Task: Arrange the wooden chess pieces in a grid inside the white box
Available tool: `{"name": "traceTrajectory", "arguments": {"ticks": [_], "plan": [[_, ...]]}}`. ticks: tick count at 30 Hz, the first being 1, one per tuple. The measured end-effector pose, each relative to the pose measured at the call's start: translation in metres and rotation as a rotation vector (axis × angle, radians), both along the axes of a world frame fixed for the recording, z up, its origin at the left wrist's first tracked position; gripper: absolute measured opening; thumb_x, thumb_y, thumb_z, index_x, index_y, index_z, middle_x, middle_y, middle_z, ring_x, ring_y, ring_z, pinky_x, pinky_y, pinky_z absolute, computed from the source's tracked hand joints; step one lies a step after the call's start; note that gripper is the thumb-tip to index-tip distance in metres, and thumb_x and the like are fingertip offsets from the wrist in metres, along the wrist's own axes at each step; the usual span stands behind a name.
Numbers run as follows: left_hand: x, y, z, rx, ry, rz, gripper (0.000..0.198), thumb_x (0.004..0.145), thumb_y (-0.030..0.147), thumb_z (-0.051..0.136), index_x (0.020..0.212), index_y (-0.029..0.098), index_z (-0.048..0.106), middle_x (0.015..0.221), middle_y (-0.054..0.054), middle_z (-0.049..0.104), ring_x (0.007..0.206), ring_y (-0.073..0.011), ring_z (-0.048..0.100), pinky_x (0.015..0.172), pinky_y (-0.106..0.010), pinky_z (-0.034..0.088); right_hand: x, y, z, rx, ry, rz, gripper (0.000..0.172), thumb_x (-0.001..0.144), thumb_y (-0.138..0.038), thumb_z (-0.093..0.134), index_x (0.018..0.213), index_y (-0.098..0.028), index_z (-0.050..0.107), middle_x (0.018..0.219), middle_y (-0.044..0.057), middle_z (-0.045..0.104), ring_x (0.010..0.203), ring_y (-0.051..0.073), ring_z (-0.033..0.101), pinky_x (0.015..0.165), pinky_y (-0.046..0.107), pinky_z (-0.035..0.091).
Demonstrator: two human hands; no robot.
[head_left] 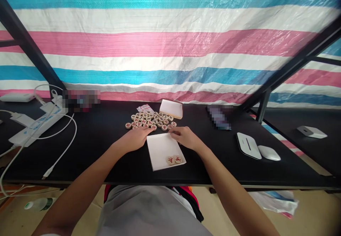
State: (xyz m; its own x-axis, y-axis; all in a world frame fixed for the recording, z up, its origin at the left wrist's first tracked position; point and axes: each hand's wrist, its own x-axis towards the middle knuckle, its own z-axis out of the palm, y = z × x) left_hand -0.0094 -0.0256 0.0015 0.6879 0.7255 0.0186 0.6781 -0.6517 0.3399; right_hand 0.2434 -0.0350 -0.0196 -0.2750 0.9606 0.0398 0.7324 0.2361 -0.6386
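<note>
Several round wooden chess pieces (151, 120) with red and black characters lie in a cluster on the black table (106, 147). In front of them sits a white square tray (162, 147) holding two red-marked pieces (174, 160) at its near corner. My left hand (137, 138) rests at the tray's far left corner, fingers curled toward the cluster's near edge. My right hand (185, 136) lies at the tray's far right edge, fingers bent and pinched close to a piece. What either hand holds is hidden.
A second white tray (171, 108) and a small red-and-white packet (145, 108) lie behind the cluster. A white power strip (37, 122) with cables lies at left. White devices (249, 145) (269, 153) rest at right. A striped tarp (170, 44) hangs behind.
</note>
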Motion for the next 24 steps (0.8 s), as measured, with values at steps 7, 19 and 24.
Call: {"name": "traceTrajectory", "arguments": {"ticks": [7, 19, 24], "plan": [[-0.001, 0.000, 0.006, 0.049, -0.033, -0.015, 0.030, 0.091, 0.023, 0.040, 0.113, 0.021, 0.060, 0.114, -0.006, 0.059, 0.102, -0.0206, 0.056, 0.085, -0.030, 0.044, -0.003, 0.000, -0.001, -0.024, 0.067, -0.081, 0.022, 0.082, -0.030, 0.048, 0.087, -0.019, 0.067, 0.047, -0.005, 0.054, 0.039, 0.011, 0.054, 0.051, 0.022, 0.044], [0.011, -0.007, 0.006, 0.092, -0.142, -0.234, 0.020, 0.089, 0.020, 0.050, 0.095, 0.020, 0.069, 0.097, -0.003, 0.065, 0.092, -0.0172, 0.057, 0.089, -0.029, 0.040, -0.008, -0.004, 0.003, -0.032, 0.114, -0.035, 0.023, 0.086, -0.034, 0.046, 0.086, -0.020, 0.065, 0.048, -0.006, 0.054, 0.041, 0.011, 0.055, 0.052, 0.021, 0.044], [0.024, -0.019, 0.001, -0.014, -0.088, -0.385, 0.021, 0.088, 0.033, 0.055, 0.100, 0.024, 0.070, 0.095, -0.002, 0.067, 0.090, -0.0176, 0.058, 0.083, -0.026, 0.041, -0.009, -0.004, 0.003, -0.027, 0.117, -0.023, 0.024, 0.087, -0.035, 0.046, 0.086, -0.020, 0.065, 0.048, -0.006, 0.054, 0.041, 0.011, 0.055, 0.051, 0.021, 0.043]]}}
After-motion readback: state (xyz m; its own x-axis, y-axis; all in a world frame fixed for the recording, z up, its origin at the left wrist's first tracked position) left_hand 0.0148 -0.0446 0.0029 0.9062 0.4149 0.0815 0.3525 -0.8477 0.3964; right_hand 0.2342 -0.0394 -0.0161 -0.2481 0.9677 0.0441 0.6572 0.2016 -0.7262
